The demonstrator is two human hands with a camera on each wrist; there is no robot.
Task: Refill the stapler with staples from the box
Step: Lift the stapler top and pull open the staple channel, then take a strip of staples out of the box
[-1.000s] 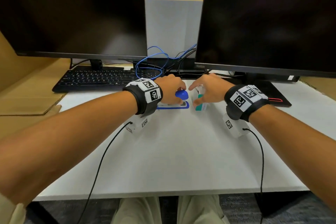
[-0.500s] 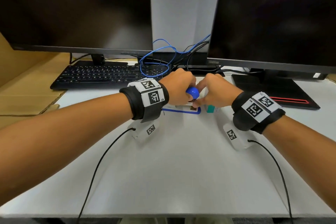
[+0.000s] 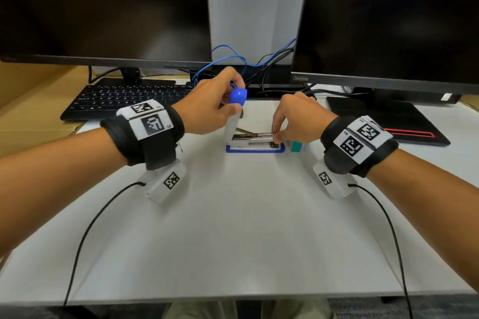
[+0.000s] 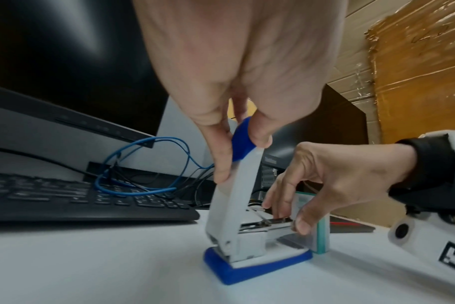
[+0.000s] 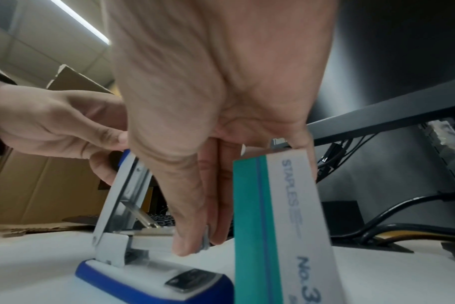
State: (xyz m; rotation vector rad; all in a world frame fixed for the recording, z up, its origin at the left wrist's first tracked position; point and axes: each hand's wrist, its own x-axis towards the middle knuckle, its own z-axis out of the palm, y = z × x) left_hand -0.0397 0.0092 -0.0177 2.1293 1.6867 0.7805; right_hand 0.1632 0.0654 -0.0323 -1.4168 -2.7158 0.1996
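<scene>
Left hand point(image 3: 207, 106) is pinching the blue-tipped lid point(image 3: 234, 111) of the stapler point(image 3: 255, 141), holding it swung up nearly vertical. Right hand point(image 3: 298, 119) pinches the front end of the metal staple tray point(image 3: 261, 134). Stapler's on the white desk point(image 3: 246, 228), teal staple box point(image 3: 298, 146) standing just beside its front end.
</scene>
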